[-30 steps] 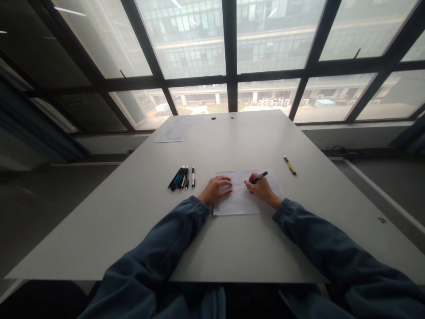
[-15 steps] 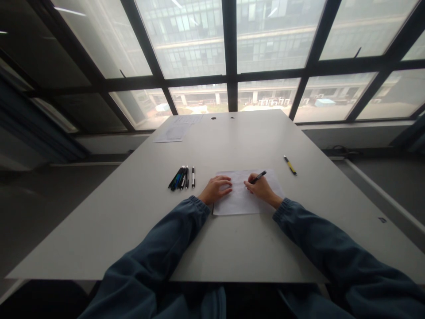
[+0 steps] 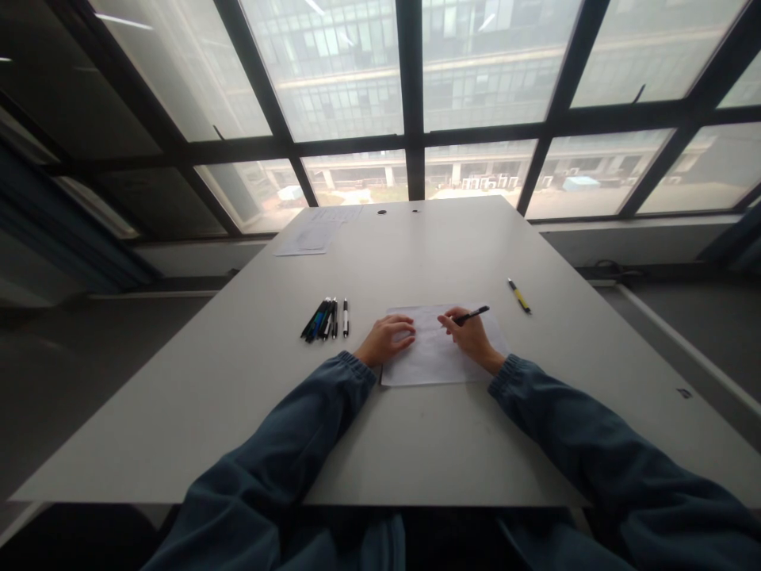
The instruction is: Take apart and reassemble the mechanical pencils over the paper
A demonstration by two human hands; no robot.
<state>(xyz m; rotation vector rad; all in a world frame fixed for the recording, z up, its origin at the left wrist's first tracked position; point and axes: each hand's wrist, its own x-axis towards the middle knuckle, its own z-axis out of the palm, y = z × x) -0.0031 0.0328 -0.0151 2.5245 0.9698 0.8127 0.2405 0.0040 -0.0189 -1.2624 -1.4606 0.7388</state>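
Note:
A white sheet of paper (image 3: 437, 361) lies on the grey table (image 3: 238, 381) in front of me. My left hand (image 3: 386, 339) rests on the sheet's left edge, fingers curled and pressed flat on it. My right hand (image 3: 471, 336) sits on the paper's upper right part and pinches a black pen (image 3: 472, 316), whose back end points up and to the right. Both arms wear dark blue sleeves.
A bundle of several pens (image 3: 325, 318) lies left of the paper. A yellow and black pen (image 3: 519, 296) lies to the right. Printed sheets (image 3: 313, 235) sit at the table's far left corner, near two small dark caps (image 3: 382, 212). Large windows stand beyond.
My right hand has tilted the black pen flatter, its back end swinging further right. The left hand and paper have not moved.

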